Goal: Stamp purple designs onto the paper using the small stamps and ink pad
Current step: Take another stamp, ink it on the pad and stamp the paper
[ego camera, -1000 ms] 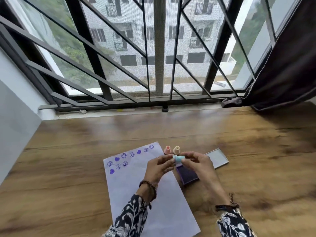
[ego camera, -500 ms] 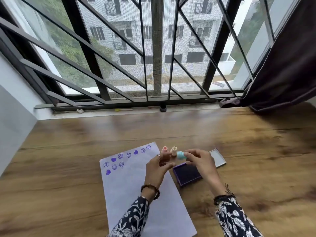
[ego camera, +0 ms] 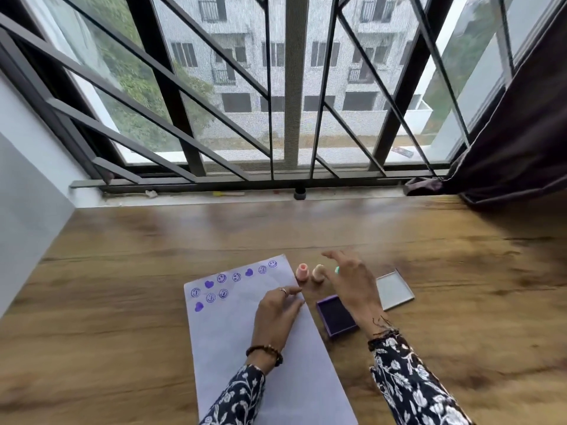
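A white paper (ego camera: 224, 335) lies on the wooden table, with purple smileys and hearts (ego camera: 221, 278) stamped along its top left. My left hand (ego camera: 276, 314) rests flat on the paper's right edge and holds nothing. The open purple ink pad (ego camera: 336, 315) sits just right of the paper. Behind it stand a pink stamp (ego camera: 302, 273) and a cream stamp (ego camera: 318, 273). My right hand (ego camera: 349, 283) hovers right of them with its fingers spread. A teal stamp (ego camera: 337, 269) peeks out beside its thumb, mostly hidden; no grip on it shows.
The ink pad's clear lid (ego camera: 394, 289) lies to the right of my right hand. The wooden table (ego camera: 122, 286) runs back to a barred window (ego camera: 288, 118). A dark curtain (ego camera: 521, 133) hangs at the right, and a white wall stands at the left.
My right hand carried the teal stamp back from above the ink pad to beside the cream stamp and spread its fingers. My left hand dropped away from it onto the paper.
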{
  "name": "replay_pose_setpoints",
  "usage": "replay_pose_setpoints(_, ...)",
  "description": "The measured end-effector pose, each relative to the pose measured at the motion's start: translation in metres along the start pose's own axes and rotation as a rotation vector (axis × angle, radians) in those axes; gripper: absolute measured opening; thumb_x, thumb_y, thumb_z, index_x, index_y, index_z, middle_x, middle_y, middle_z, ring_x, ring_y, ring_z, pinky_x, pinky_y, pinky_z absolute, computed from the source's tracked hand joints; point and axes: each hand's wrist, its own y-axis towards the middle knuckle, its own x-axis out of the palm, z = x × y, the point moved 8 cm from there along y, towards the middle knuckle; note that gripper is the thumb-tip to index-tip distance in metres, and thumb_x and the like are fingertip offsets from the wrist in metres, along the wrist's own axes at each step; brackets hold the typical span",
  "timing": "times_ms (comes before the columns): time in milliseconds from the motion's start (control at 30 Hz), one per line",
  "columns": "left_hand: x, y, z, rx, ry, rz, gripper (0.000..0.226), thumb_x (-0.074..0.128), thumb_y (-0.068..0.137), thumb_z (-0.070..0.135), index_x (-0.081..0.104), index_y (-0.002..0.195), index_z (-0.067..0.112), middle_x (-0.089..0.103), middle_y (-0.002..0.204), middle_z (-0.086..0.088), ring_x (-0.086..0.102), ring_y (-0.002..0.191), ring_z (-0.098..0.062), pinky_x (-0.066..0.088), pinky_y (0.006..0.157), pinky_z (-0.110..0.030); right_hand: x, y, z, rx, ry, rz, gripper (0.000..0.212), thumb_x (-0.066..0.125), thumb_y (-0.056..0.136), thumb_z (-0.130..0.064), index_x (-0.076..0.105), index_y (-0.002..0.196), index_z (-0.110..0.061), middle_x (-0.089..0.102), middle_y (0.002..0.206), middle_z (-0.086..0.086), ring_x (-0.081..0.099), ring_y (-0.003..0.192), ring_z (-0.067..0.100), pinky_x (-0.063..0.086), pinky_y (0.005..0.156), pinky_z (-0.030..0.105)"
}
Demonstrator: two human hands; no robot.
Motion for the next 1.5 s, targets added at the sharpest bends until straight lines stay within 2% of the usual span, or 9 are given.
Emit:
replay_pose_setpoints(100,-0.003,0.003,0.003,-0.028,-0.037,0.027,0.02,0.065,0.082,0.021,0.066,0.102,0.022,0.067,0.104,0.001,0.052,0.093,-0.005,0.037,0.076,-0.002,0.019,-0.002,-0.008,0.001,-0.036,-0.161,0.031,0.048,0.09,-0.02,0.058,0.119,-0.023,0.065,0.112,0.01,0.061,0.1,0.026,0.049,0.083,0.036)
replay_pose_setpoints(200,-0.002,0.004,0.007,-0.058,-0.143,0.013,0.023,0.069,0.078,0.019,0.067,0.101,0.024,0.069,0.102,0.004,0.057,0.096,-0.008,0.042,0.077,-0.009,0.018,-0.007,-0.004,0.043,0.065,-0.127,0.026,0.05,0.089,-0.017,0.064,0.11,-0.019,0.067,0.108,0.008,0.06,0.099,0.022,0.05,0.083,0.035)
replay_pose_setpoints(367,-0.003,0.007,0.013,-0.186,-0.56,-0.033,0.027,0.071,0.076,0.014,0.068,0.095,0.032,0.072,0.092,0.008,0.068,0.088,-0.005,0.055,0.074,-0.016,0.011,-0.026,-0.004,0.17,0.602,-0.127,0.01,0.065,0.084,-0.024,0.069,0.089,-0.032,0.07,0.086,-0.011,0.064,0.082,0.001,0.045,0.063,0.004)
replay_pose_setpoints(500,0.0,0.007,0.018,-0.253,-0.702,-0.064,0.02,0.074,0.073,0.017,0.072,0.093,0.018,0.074,0.095,-0.006,0.07,0.09,-0.016,0.059,0.076,-0.028,0.009,-0.039,0.001,0.282,0.806,-0.123,0.009,0.064,0.085,-0.025,0.069,0.083,-0.033,0.071,0.084,-0.011,0.061,0.07,-0.006,0.042,0.059,0.012)
replay_pose_setpoints(833,-0.001,0.002,0.023,-0.295,-0.93,-0.119,0.014,0.069,0.076,0.004,0.07,0.089,0.01,0.076,0.085,-0.002,0.071,0.084,-0.014,0.055,0.065,-0.015,0.019,-0.053,0.003,0.47,1.087,-0.113,0.012,0.063,0.085,-0.025,0.072,0.078,-0.021,0.068,0.056,-0.014,0.052,0.047,-0.007,0.042,0.045,0.007)
replay_pose_setpoints(1067,-0.003,0.001,0.023,-0.19,-0.699,-0.081,0.017,0.077,0.07,0.011,0.073,0.084,0.021,0.076,0.086,-0.003,0.07,0.085,-0.011,0.053,0.072,-0.014,0.034,-0.063,0.005,0.622,1.256,-0.12,0.03,0.051,0.093,-0.029,0.074,0.081,-0.014,0.075,0.07,-0.002,0.064,0.063,0.009,0.049,0.055,0.018)
replay_pose_setpoints(1167,-0.011,0.001,0.024,-0.035,-0.384,-0.026,0.018,0.077,0.07,0.014,0.071,0.084,0.024,0.072,0.082,0.009,0.068,0.08,-0.003,0.052,0.07,-0.009,0.038,-0.067,0.015,0.758,1.407,-0.106,0.027,0.054,0.09,-0.03,0.069,0.08,-0.011,0.071,0.062,-0.003,0.06,0.058,0.007,0.051,0.05,0.016)
replay_pose_setpoints(1333,-0.004,0.0,0.024,0.121,0.056,-0.077,0.02,0.065,0.082,0.013,0.064,0.102,0.016,0.065,0.103,-0.004,0.059,0.093,-0.01,0.047,0.083,-0.017,0.036,-0.074,0.035,0.809,1.588,-0.106,0.019,0.055,0.09,-0.015,0.07,0.081,-0.008,0.069,0.065,0.002,0.061,0.055,0.007,0.054,0.048,0.016)
replay_pose_setpoints(1500,0.008,-0.005,0.018,0.126,0.13,-0.125,0.038,0.066,0.081,0.029,0.057,0.117,0.019,0.057,0.121,-0.002,0.053,0.11,-0.013,0.039,0.09,-0.017,0.02,-0.082,0.056,0.657,1.138,-0.05,0.01,0.063,0.083,-0.007,0.07,0.088,-0.011,0.072,0.08,0.005,0.067,0.077,0.015,0.057,0.059,0.016)
